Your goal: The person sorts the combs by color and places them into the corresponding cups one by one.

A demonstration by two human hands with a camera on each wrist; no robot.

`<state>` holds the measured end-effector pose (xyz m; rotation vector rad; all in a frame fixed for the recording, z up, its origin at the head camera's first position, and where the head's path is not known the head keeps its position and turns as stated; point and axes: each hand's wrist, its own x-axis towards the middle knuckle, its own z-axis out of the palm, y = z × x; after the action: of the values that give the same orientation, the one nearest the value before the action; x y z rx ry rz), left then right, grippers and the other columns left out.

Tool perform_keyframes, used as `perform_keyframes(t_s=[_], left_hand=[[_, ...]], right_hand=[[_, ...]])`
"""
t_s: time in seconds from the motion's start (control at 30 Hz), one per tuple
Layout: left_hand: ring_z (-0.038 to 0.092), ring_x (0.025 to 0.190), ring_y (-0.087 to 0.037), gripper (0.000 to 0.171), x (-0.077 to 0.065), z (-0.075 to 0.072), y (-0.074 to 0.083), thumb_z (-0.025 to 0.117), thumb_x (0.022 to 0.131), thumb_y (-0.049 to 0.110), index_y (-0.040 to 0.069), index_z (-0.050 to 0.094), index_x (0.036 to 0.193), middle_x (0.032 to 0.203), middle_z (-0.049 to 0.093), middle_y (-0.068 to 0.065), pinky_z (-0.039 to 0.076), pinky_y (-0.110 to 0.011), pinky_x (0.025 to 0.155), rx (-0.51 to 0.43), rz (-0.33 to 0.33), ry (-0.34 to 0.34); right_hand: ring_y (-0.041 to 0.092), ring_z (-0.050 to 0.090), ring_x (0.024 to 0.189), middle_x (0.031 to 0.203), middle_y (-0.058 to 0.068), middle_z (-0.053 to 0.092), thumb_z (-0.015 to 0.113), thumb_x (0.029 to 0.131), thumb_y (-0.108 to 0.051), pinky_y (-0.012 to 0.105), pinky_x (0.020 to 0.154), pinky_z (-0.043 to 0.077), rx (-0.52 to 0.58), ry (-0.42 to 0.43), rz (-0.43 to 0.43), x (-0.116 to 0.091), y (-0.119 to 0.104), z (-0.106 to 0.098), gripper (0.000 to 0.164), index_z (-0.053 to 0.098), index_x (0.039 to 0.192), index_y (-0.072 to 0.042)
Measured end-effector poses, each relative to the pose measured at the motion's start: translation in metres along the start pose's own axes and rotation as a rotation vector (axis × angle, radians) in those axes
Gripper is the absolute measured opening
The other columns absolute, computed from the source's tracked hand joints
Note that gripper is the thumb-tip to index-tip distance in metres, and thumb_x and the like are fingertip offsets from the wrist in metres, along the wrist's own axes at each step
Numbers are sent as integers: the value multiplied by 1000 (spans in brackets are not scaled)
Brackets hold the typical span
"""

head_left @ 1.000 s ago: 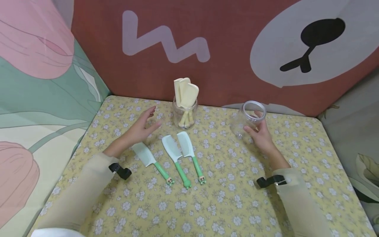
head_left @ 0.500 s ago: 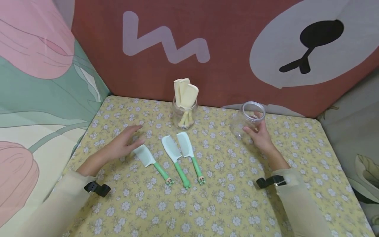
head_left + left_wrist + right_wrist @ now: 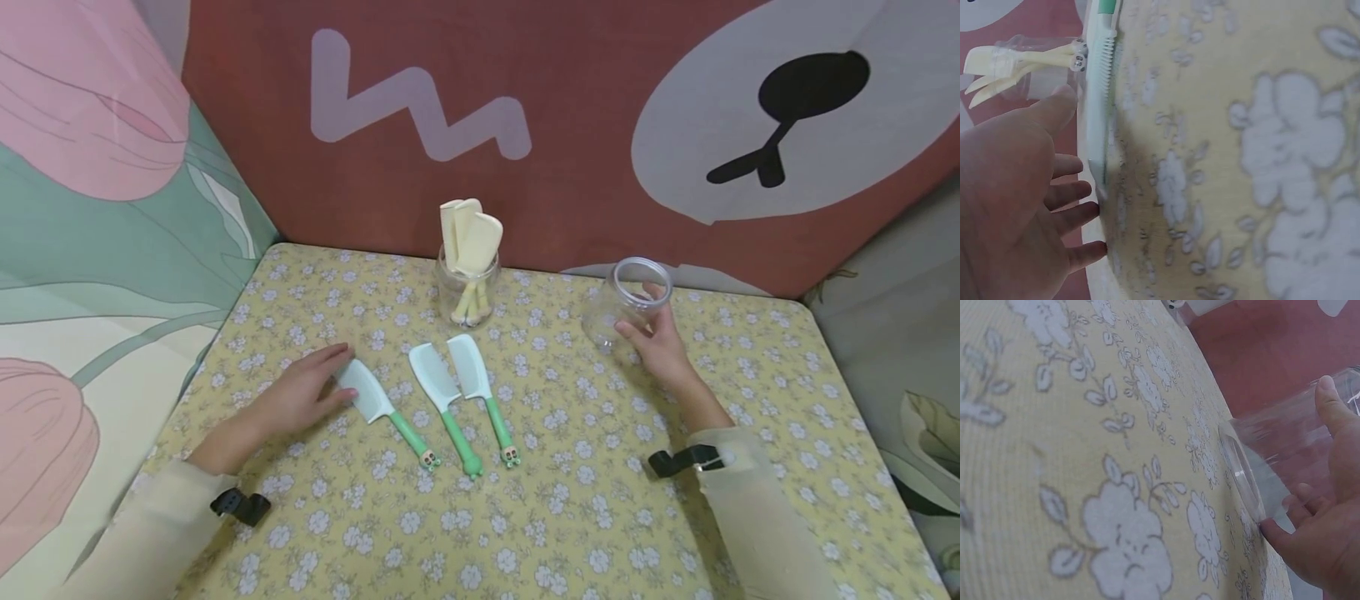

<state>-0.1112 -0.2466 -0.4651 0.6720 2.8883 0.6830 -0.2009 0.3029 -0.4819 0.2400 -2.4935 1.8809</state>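
Three combs lie on the floral tablecloth: a left comb (image 3: 364, 392), a middle comb (image 3: 435, 375) and a right comb (image 3: 471, 367), each with a pale mint head and green handle. My left hand (image 3: 300, 392) is at the head end of the left comb, thumb and fingers apart on either side of it. In the left wrist view the comb (image 3: 1099, 106) shows its teeth, and the fingertips reach down to the cloth. My right hand (image 3: 663, 346) grips a clear jar (image 3: 611, 312), which stands upright on the table; its base (image 3: 1241, 465) rests on the cloth.
Behind the combs stands another clear jar (image 3: 450, 292) holding several cream combs (image 3: 480, 242), heads up. A reddish-brown printed backdrop (image 3: 570, 167) rises at the table's far edge. Patterned cloth (image 3: 112, 250) hangs along the left side.
My left hand has drawn back from near the jar of cream combs and come down to the left comb's head. The right hand and its jar stay in place.
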Motion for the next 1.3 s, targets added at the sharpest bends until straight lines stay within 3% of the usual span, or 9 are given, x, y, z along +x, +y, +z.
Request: perform_keyframes(t_s=[0.33,0.63,0.73,0.9,1.1,1.3], left_hand=[[50,130,-49,61,-2,9,0,76,94,24,-7,53,142,145,49,-29,42,-62,105,39,-17,70],[53,122,-47,59,0,11,2,79,91,28,-5,58,135,135,56,-27,45,-66,97,81,-75,108],[57,109,-43,57,2,10,2,81,89,27,-5,59,131,125,58,-27,51,-59,88,39,-106,107],[56,92,-32,53,5,6,3,83,88,18,-11,57,124,111,58,-25,54,-44,75,-137,-202,53],[56,91,-28,46,7,2,2,82,88,12,-8,52,116,105,58,-19,51,-39,78,-295,-274,-7],[53,91,-26,44,6,-2,0,78,91,16,-4,50,118,103,57,-15,47,-35,77,-346,-289,-15]], right_hand=[[42,32,145,157,25,33,65,100,-4,57,118,29,9,22,-2,2,2,2,82,10,161,-10],[46,33,143,158,23,30,64,100,-5,60,118,28,13,1,-12,3,3,2,84,10,162,-18],[47,33,143,158,23,29,64,100,-5,59,118,28,13,1,-12,2,4,1,84,10,163,-19],[45,34,144,158,21,31,65,100,-9,54,119,30,10,9,-9,2,4,1,82,13,162,-20],[47,38,140,157,21,33,66,100,-10,43,116,37,10,12,-14,1,4,1,82,13,162,-19],[46,36,142,158,21,32,65,100,-7,53,118,31,25,19,-10,1,5,1,83,13,162,-19]])
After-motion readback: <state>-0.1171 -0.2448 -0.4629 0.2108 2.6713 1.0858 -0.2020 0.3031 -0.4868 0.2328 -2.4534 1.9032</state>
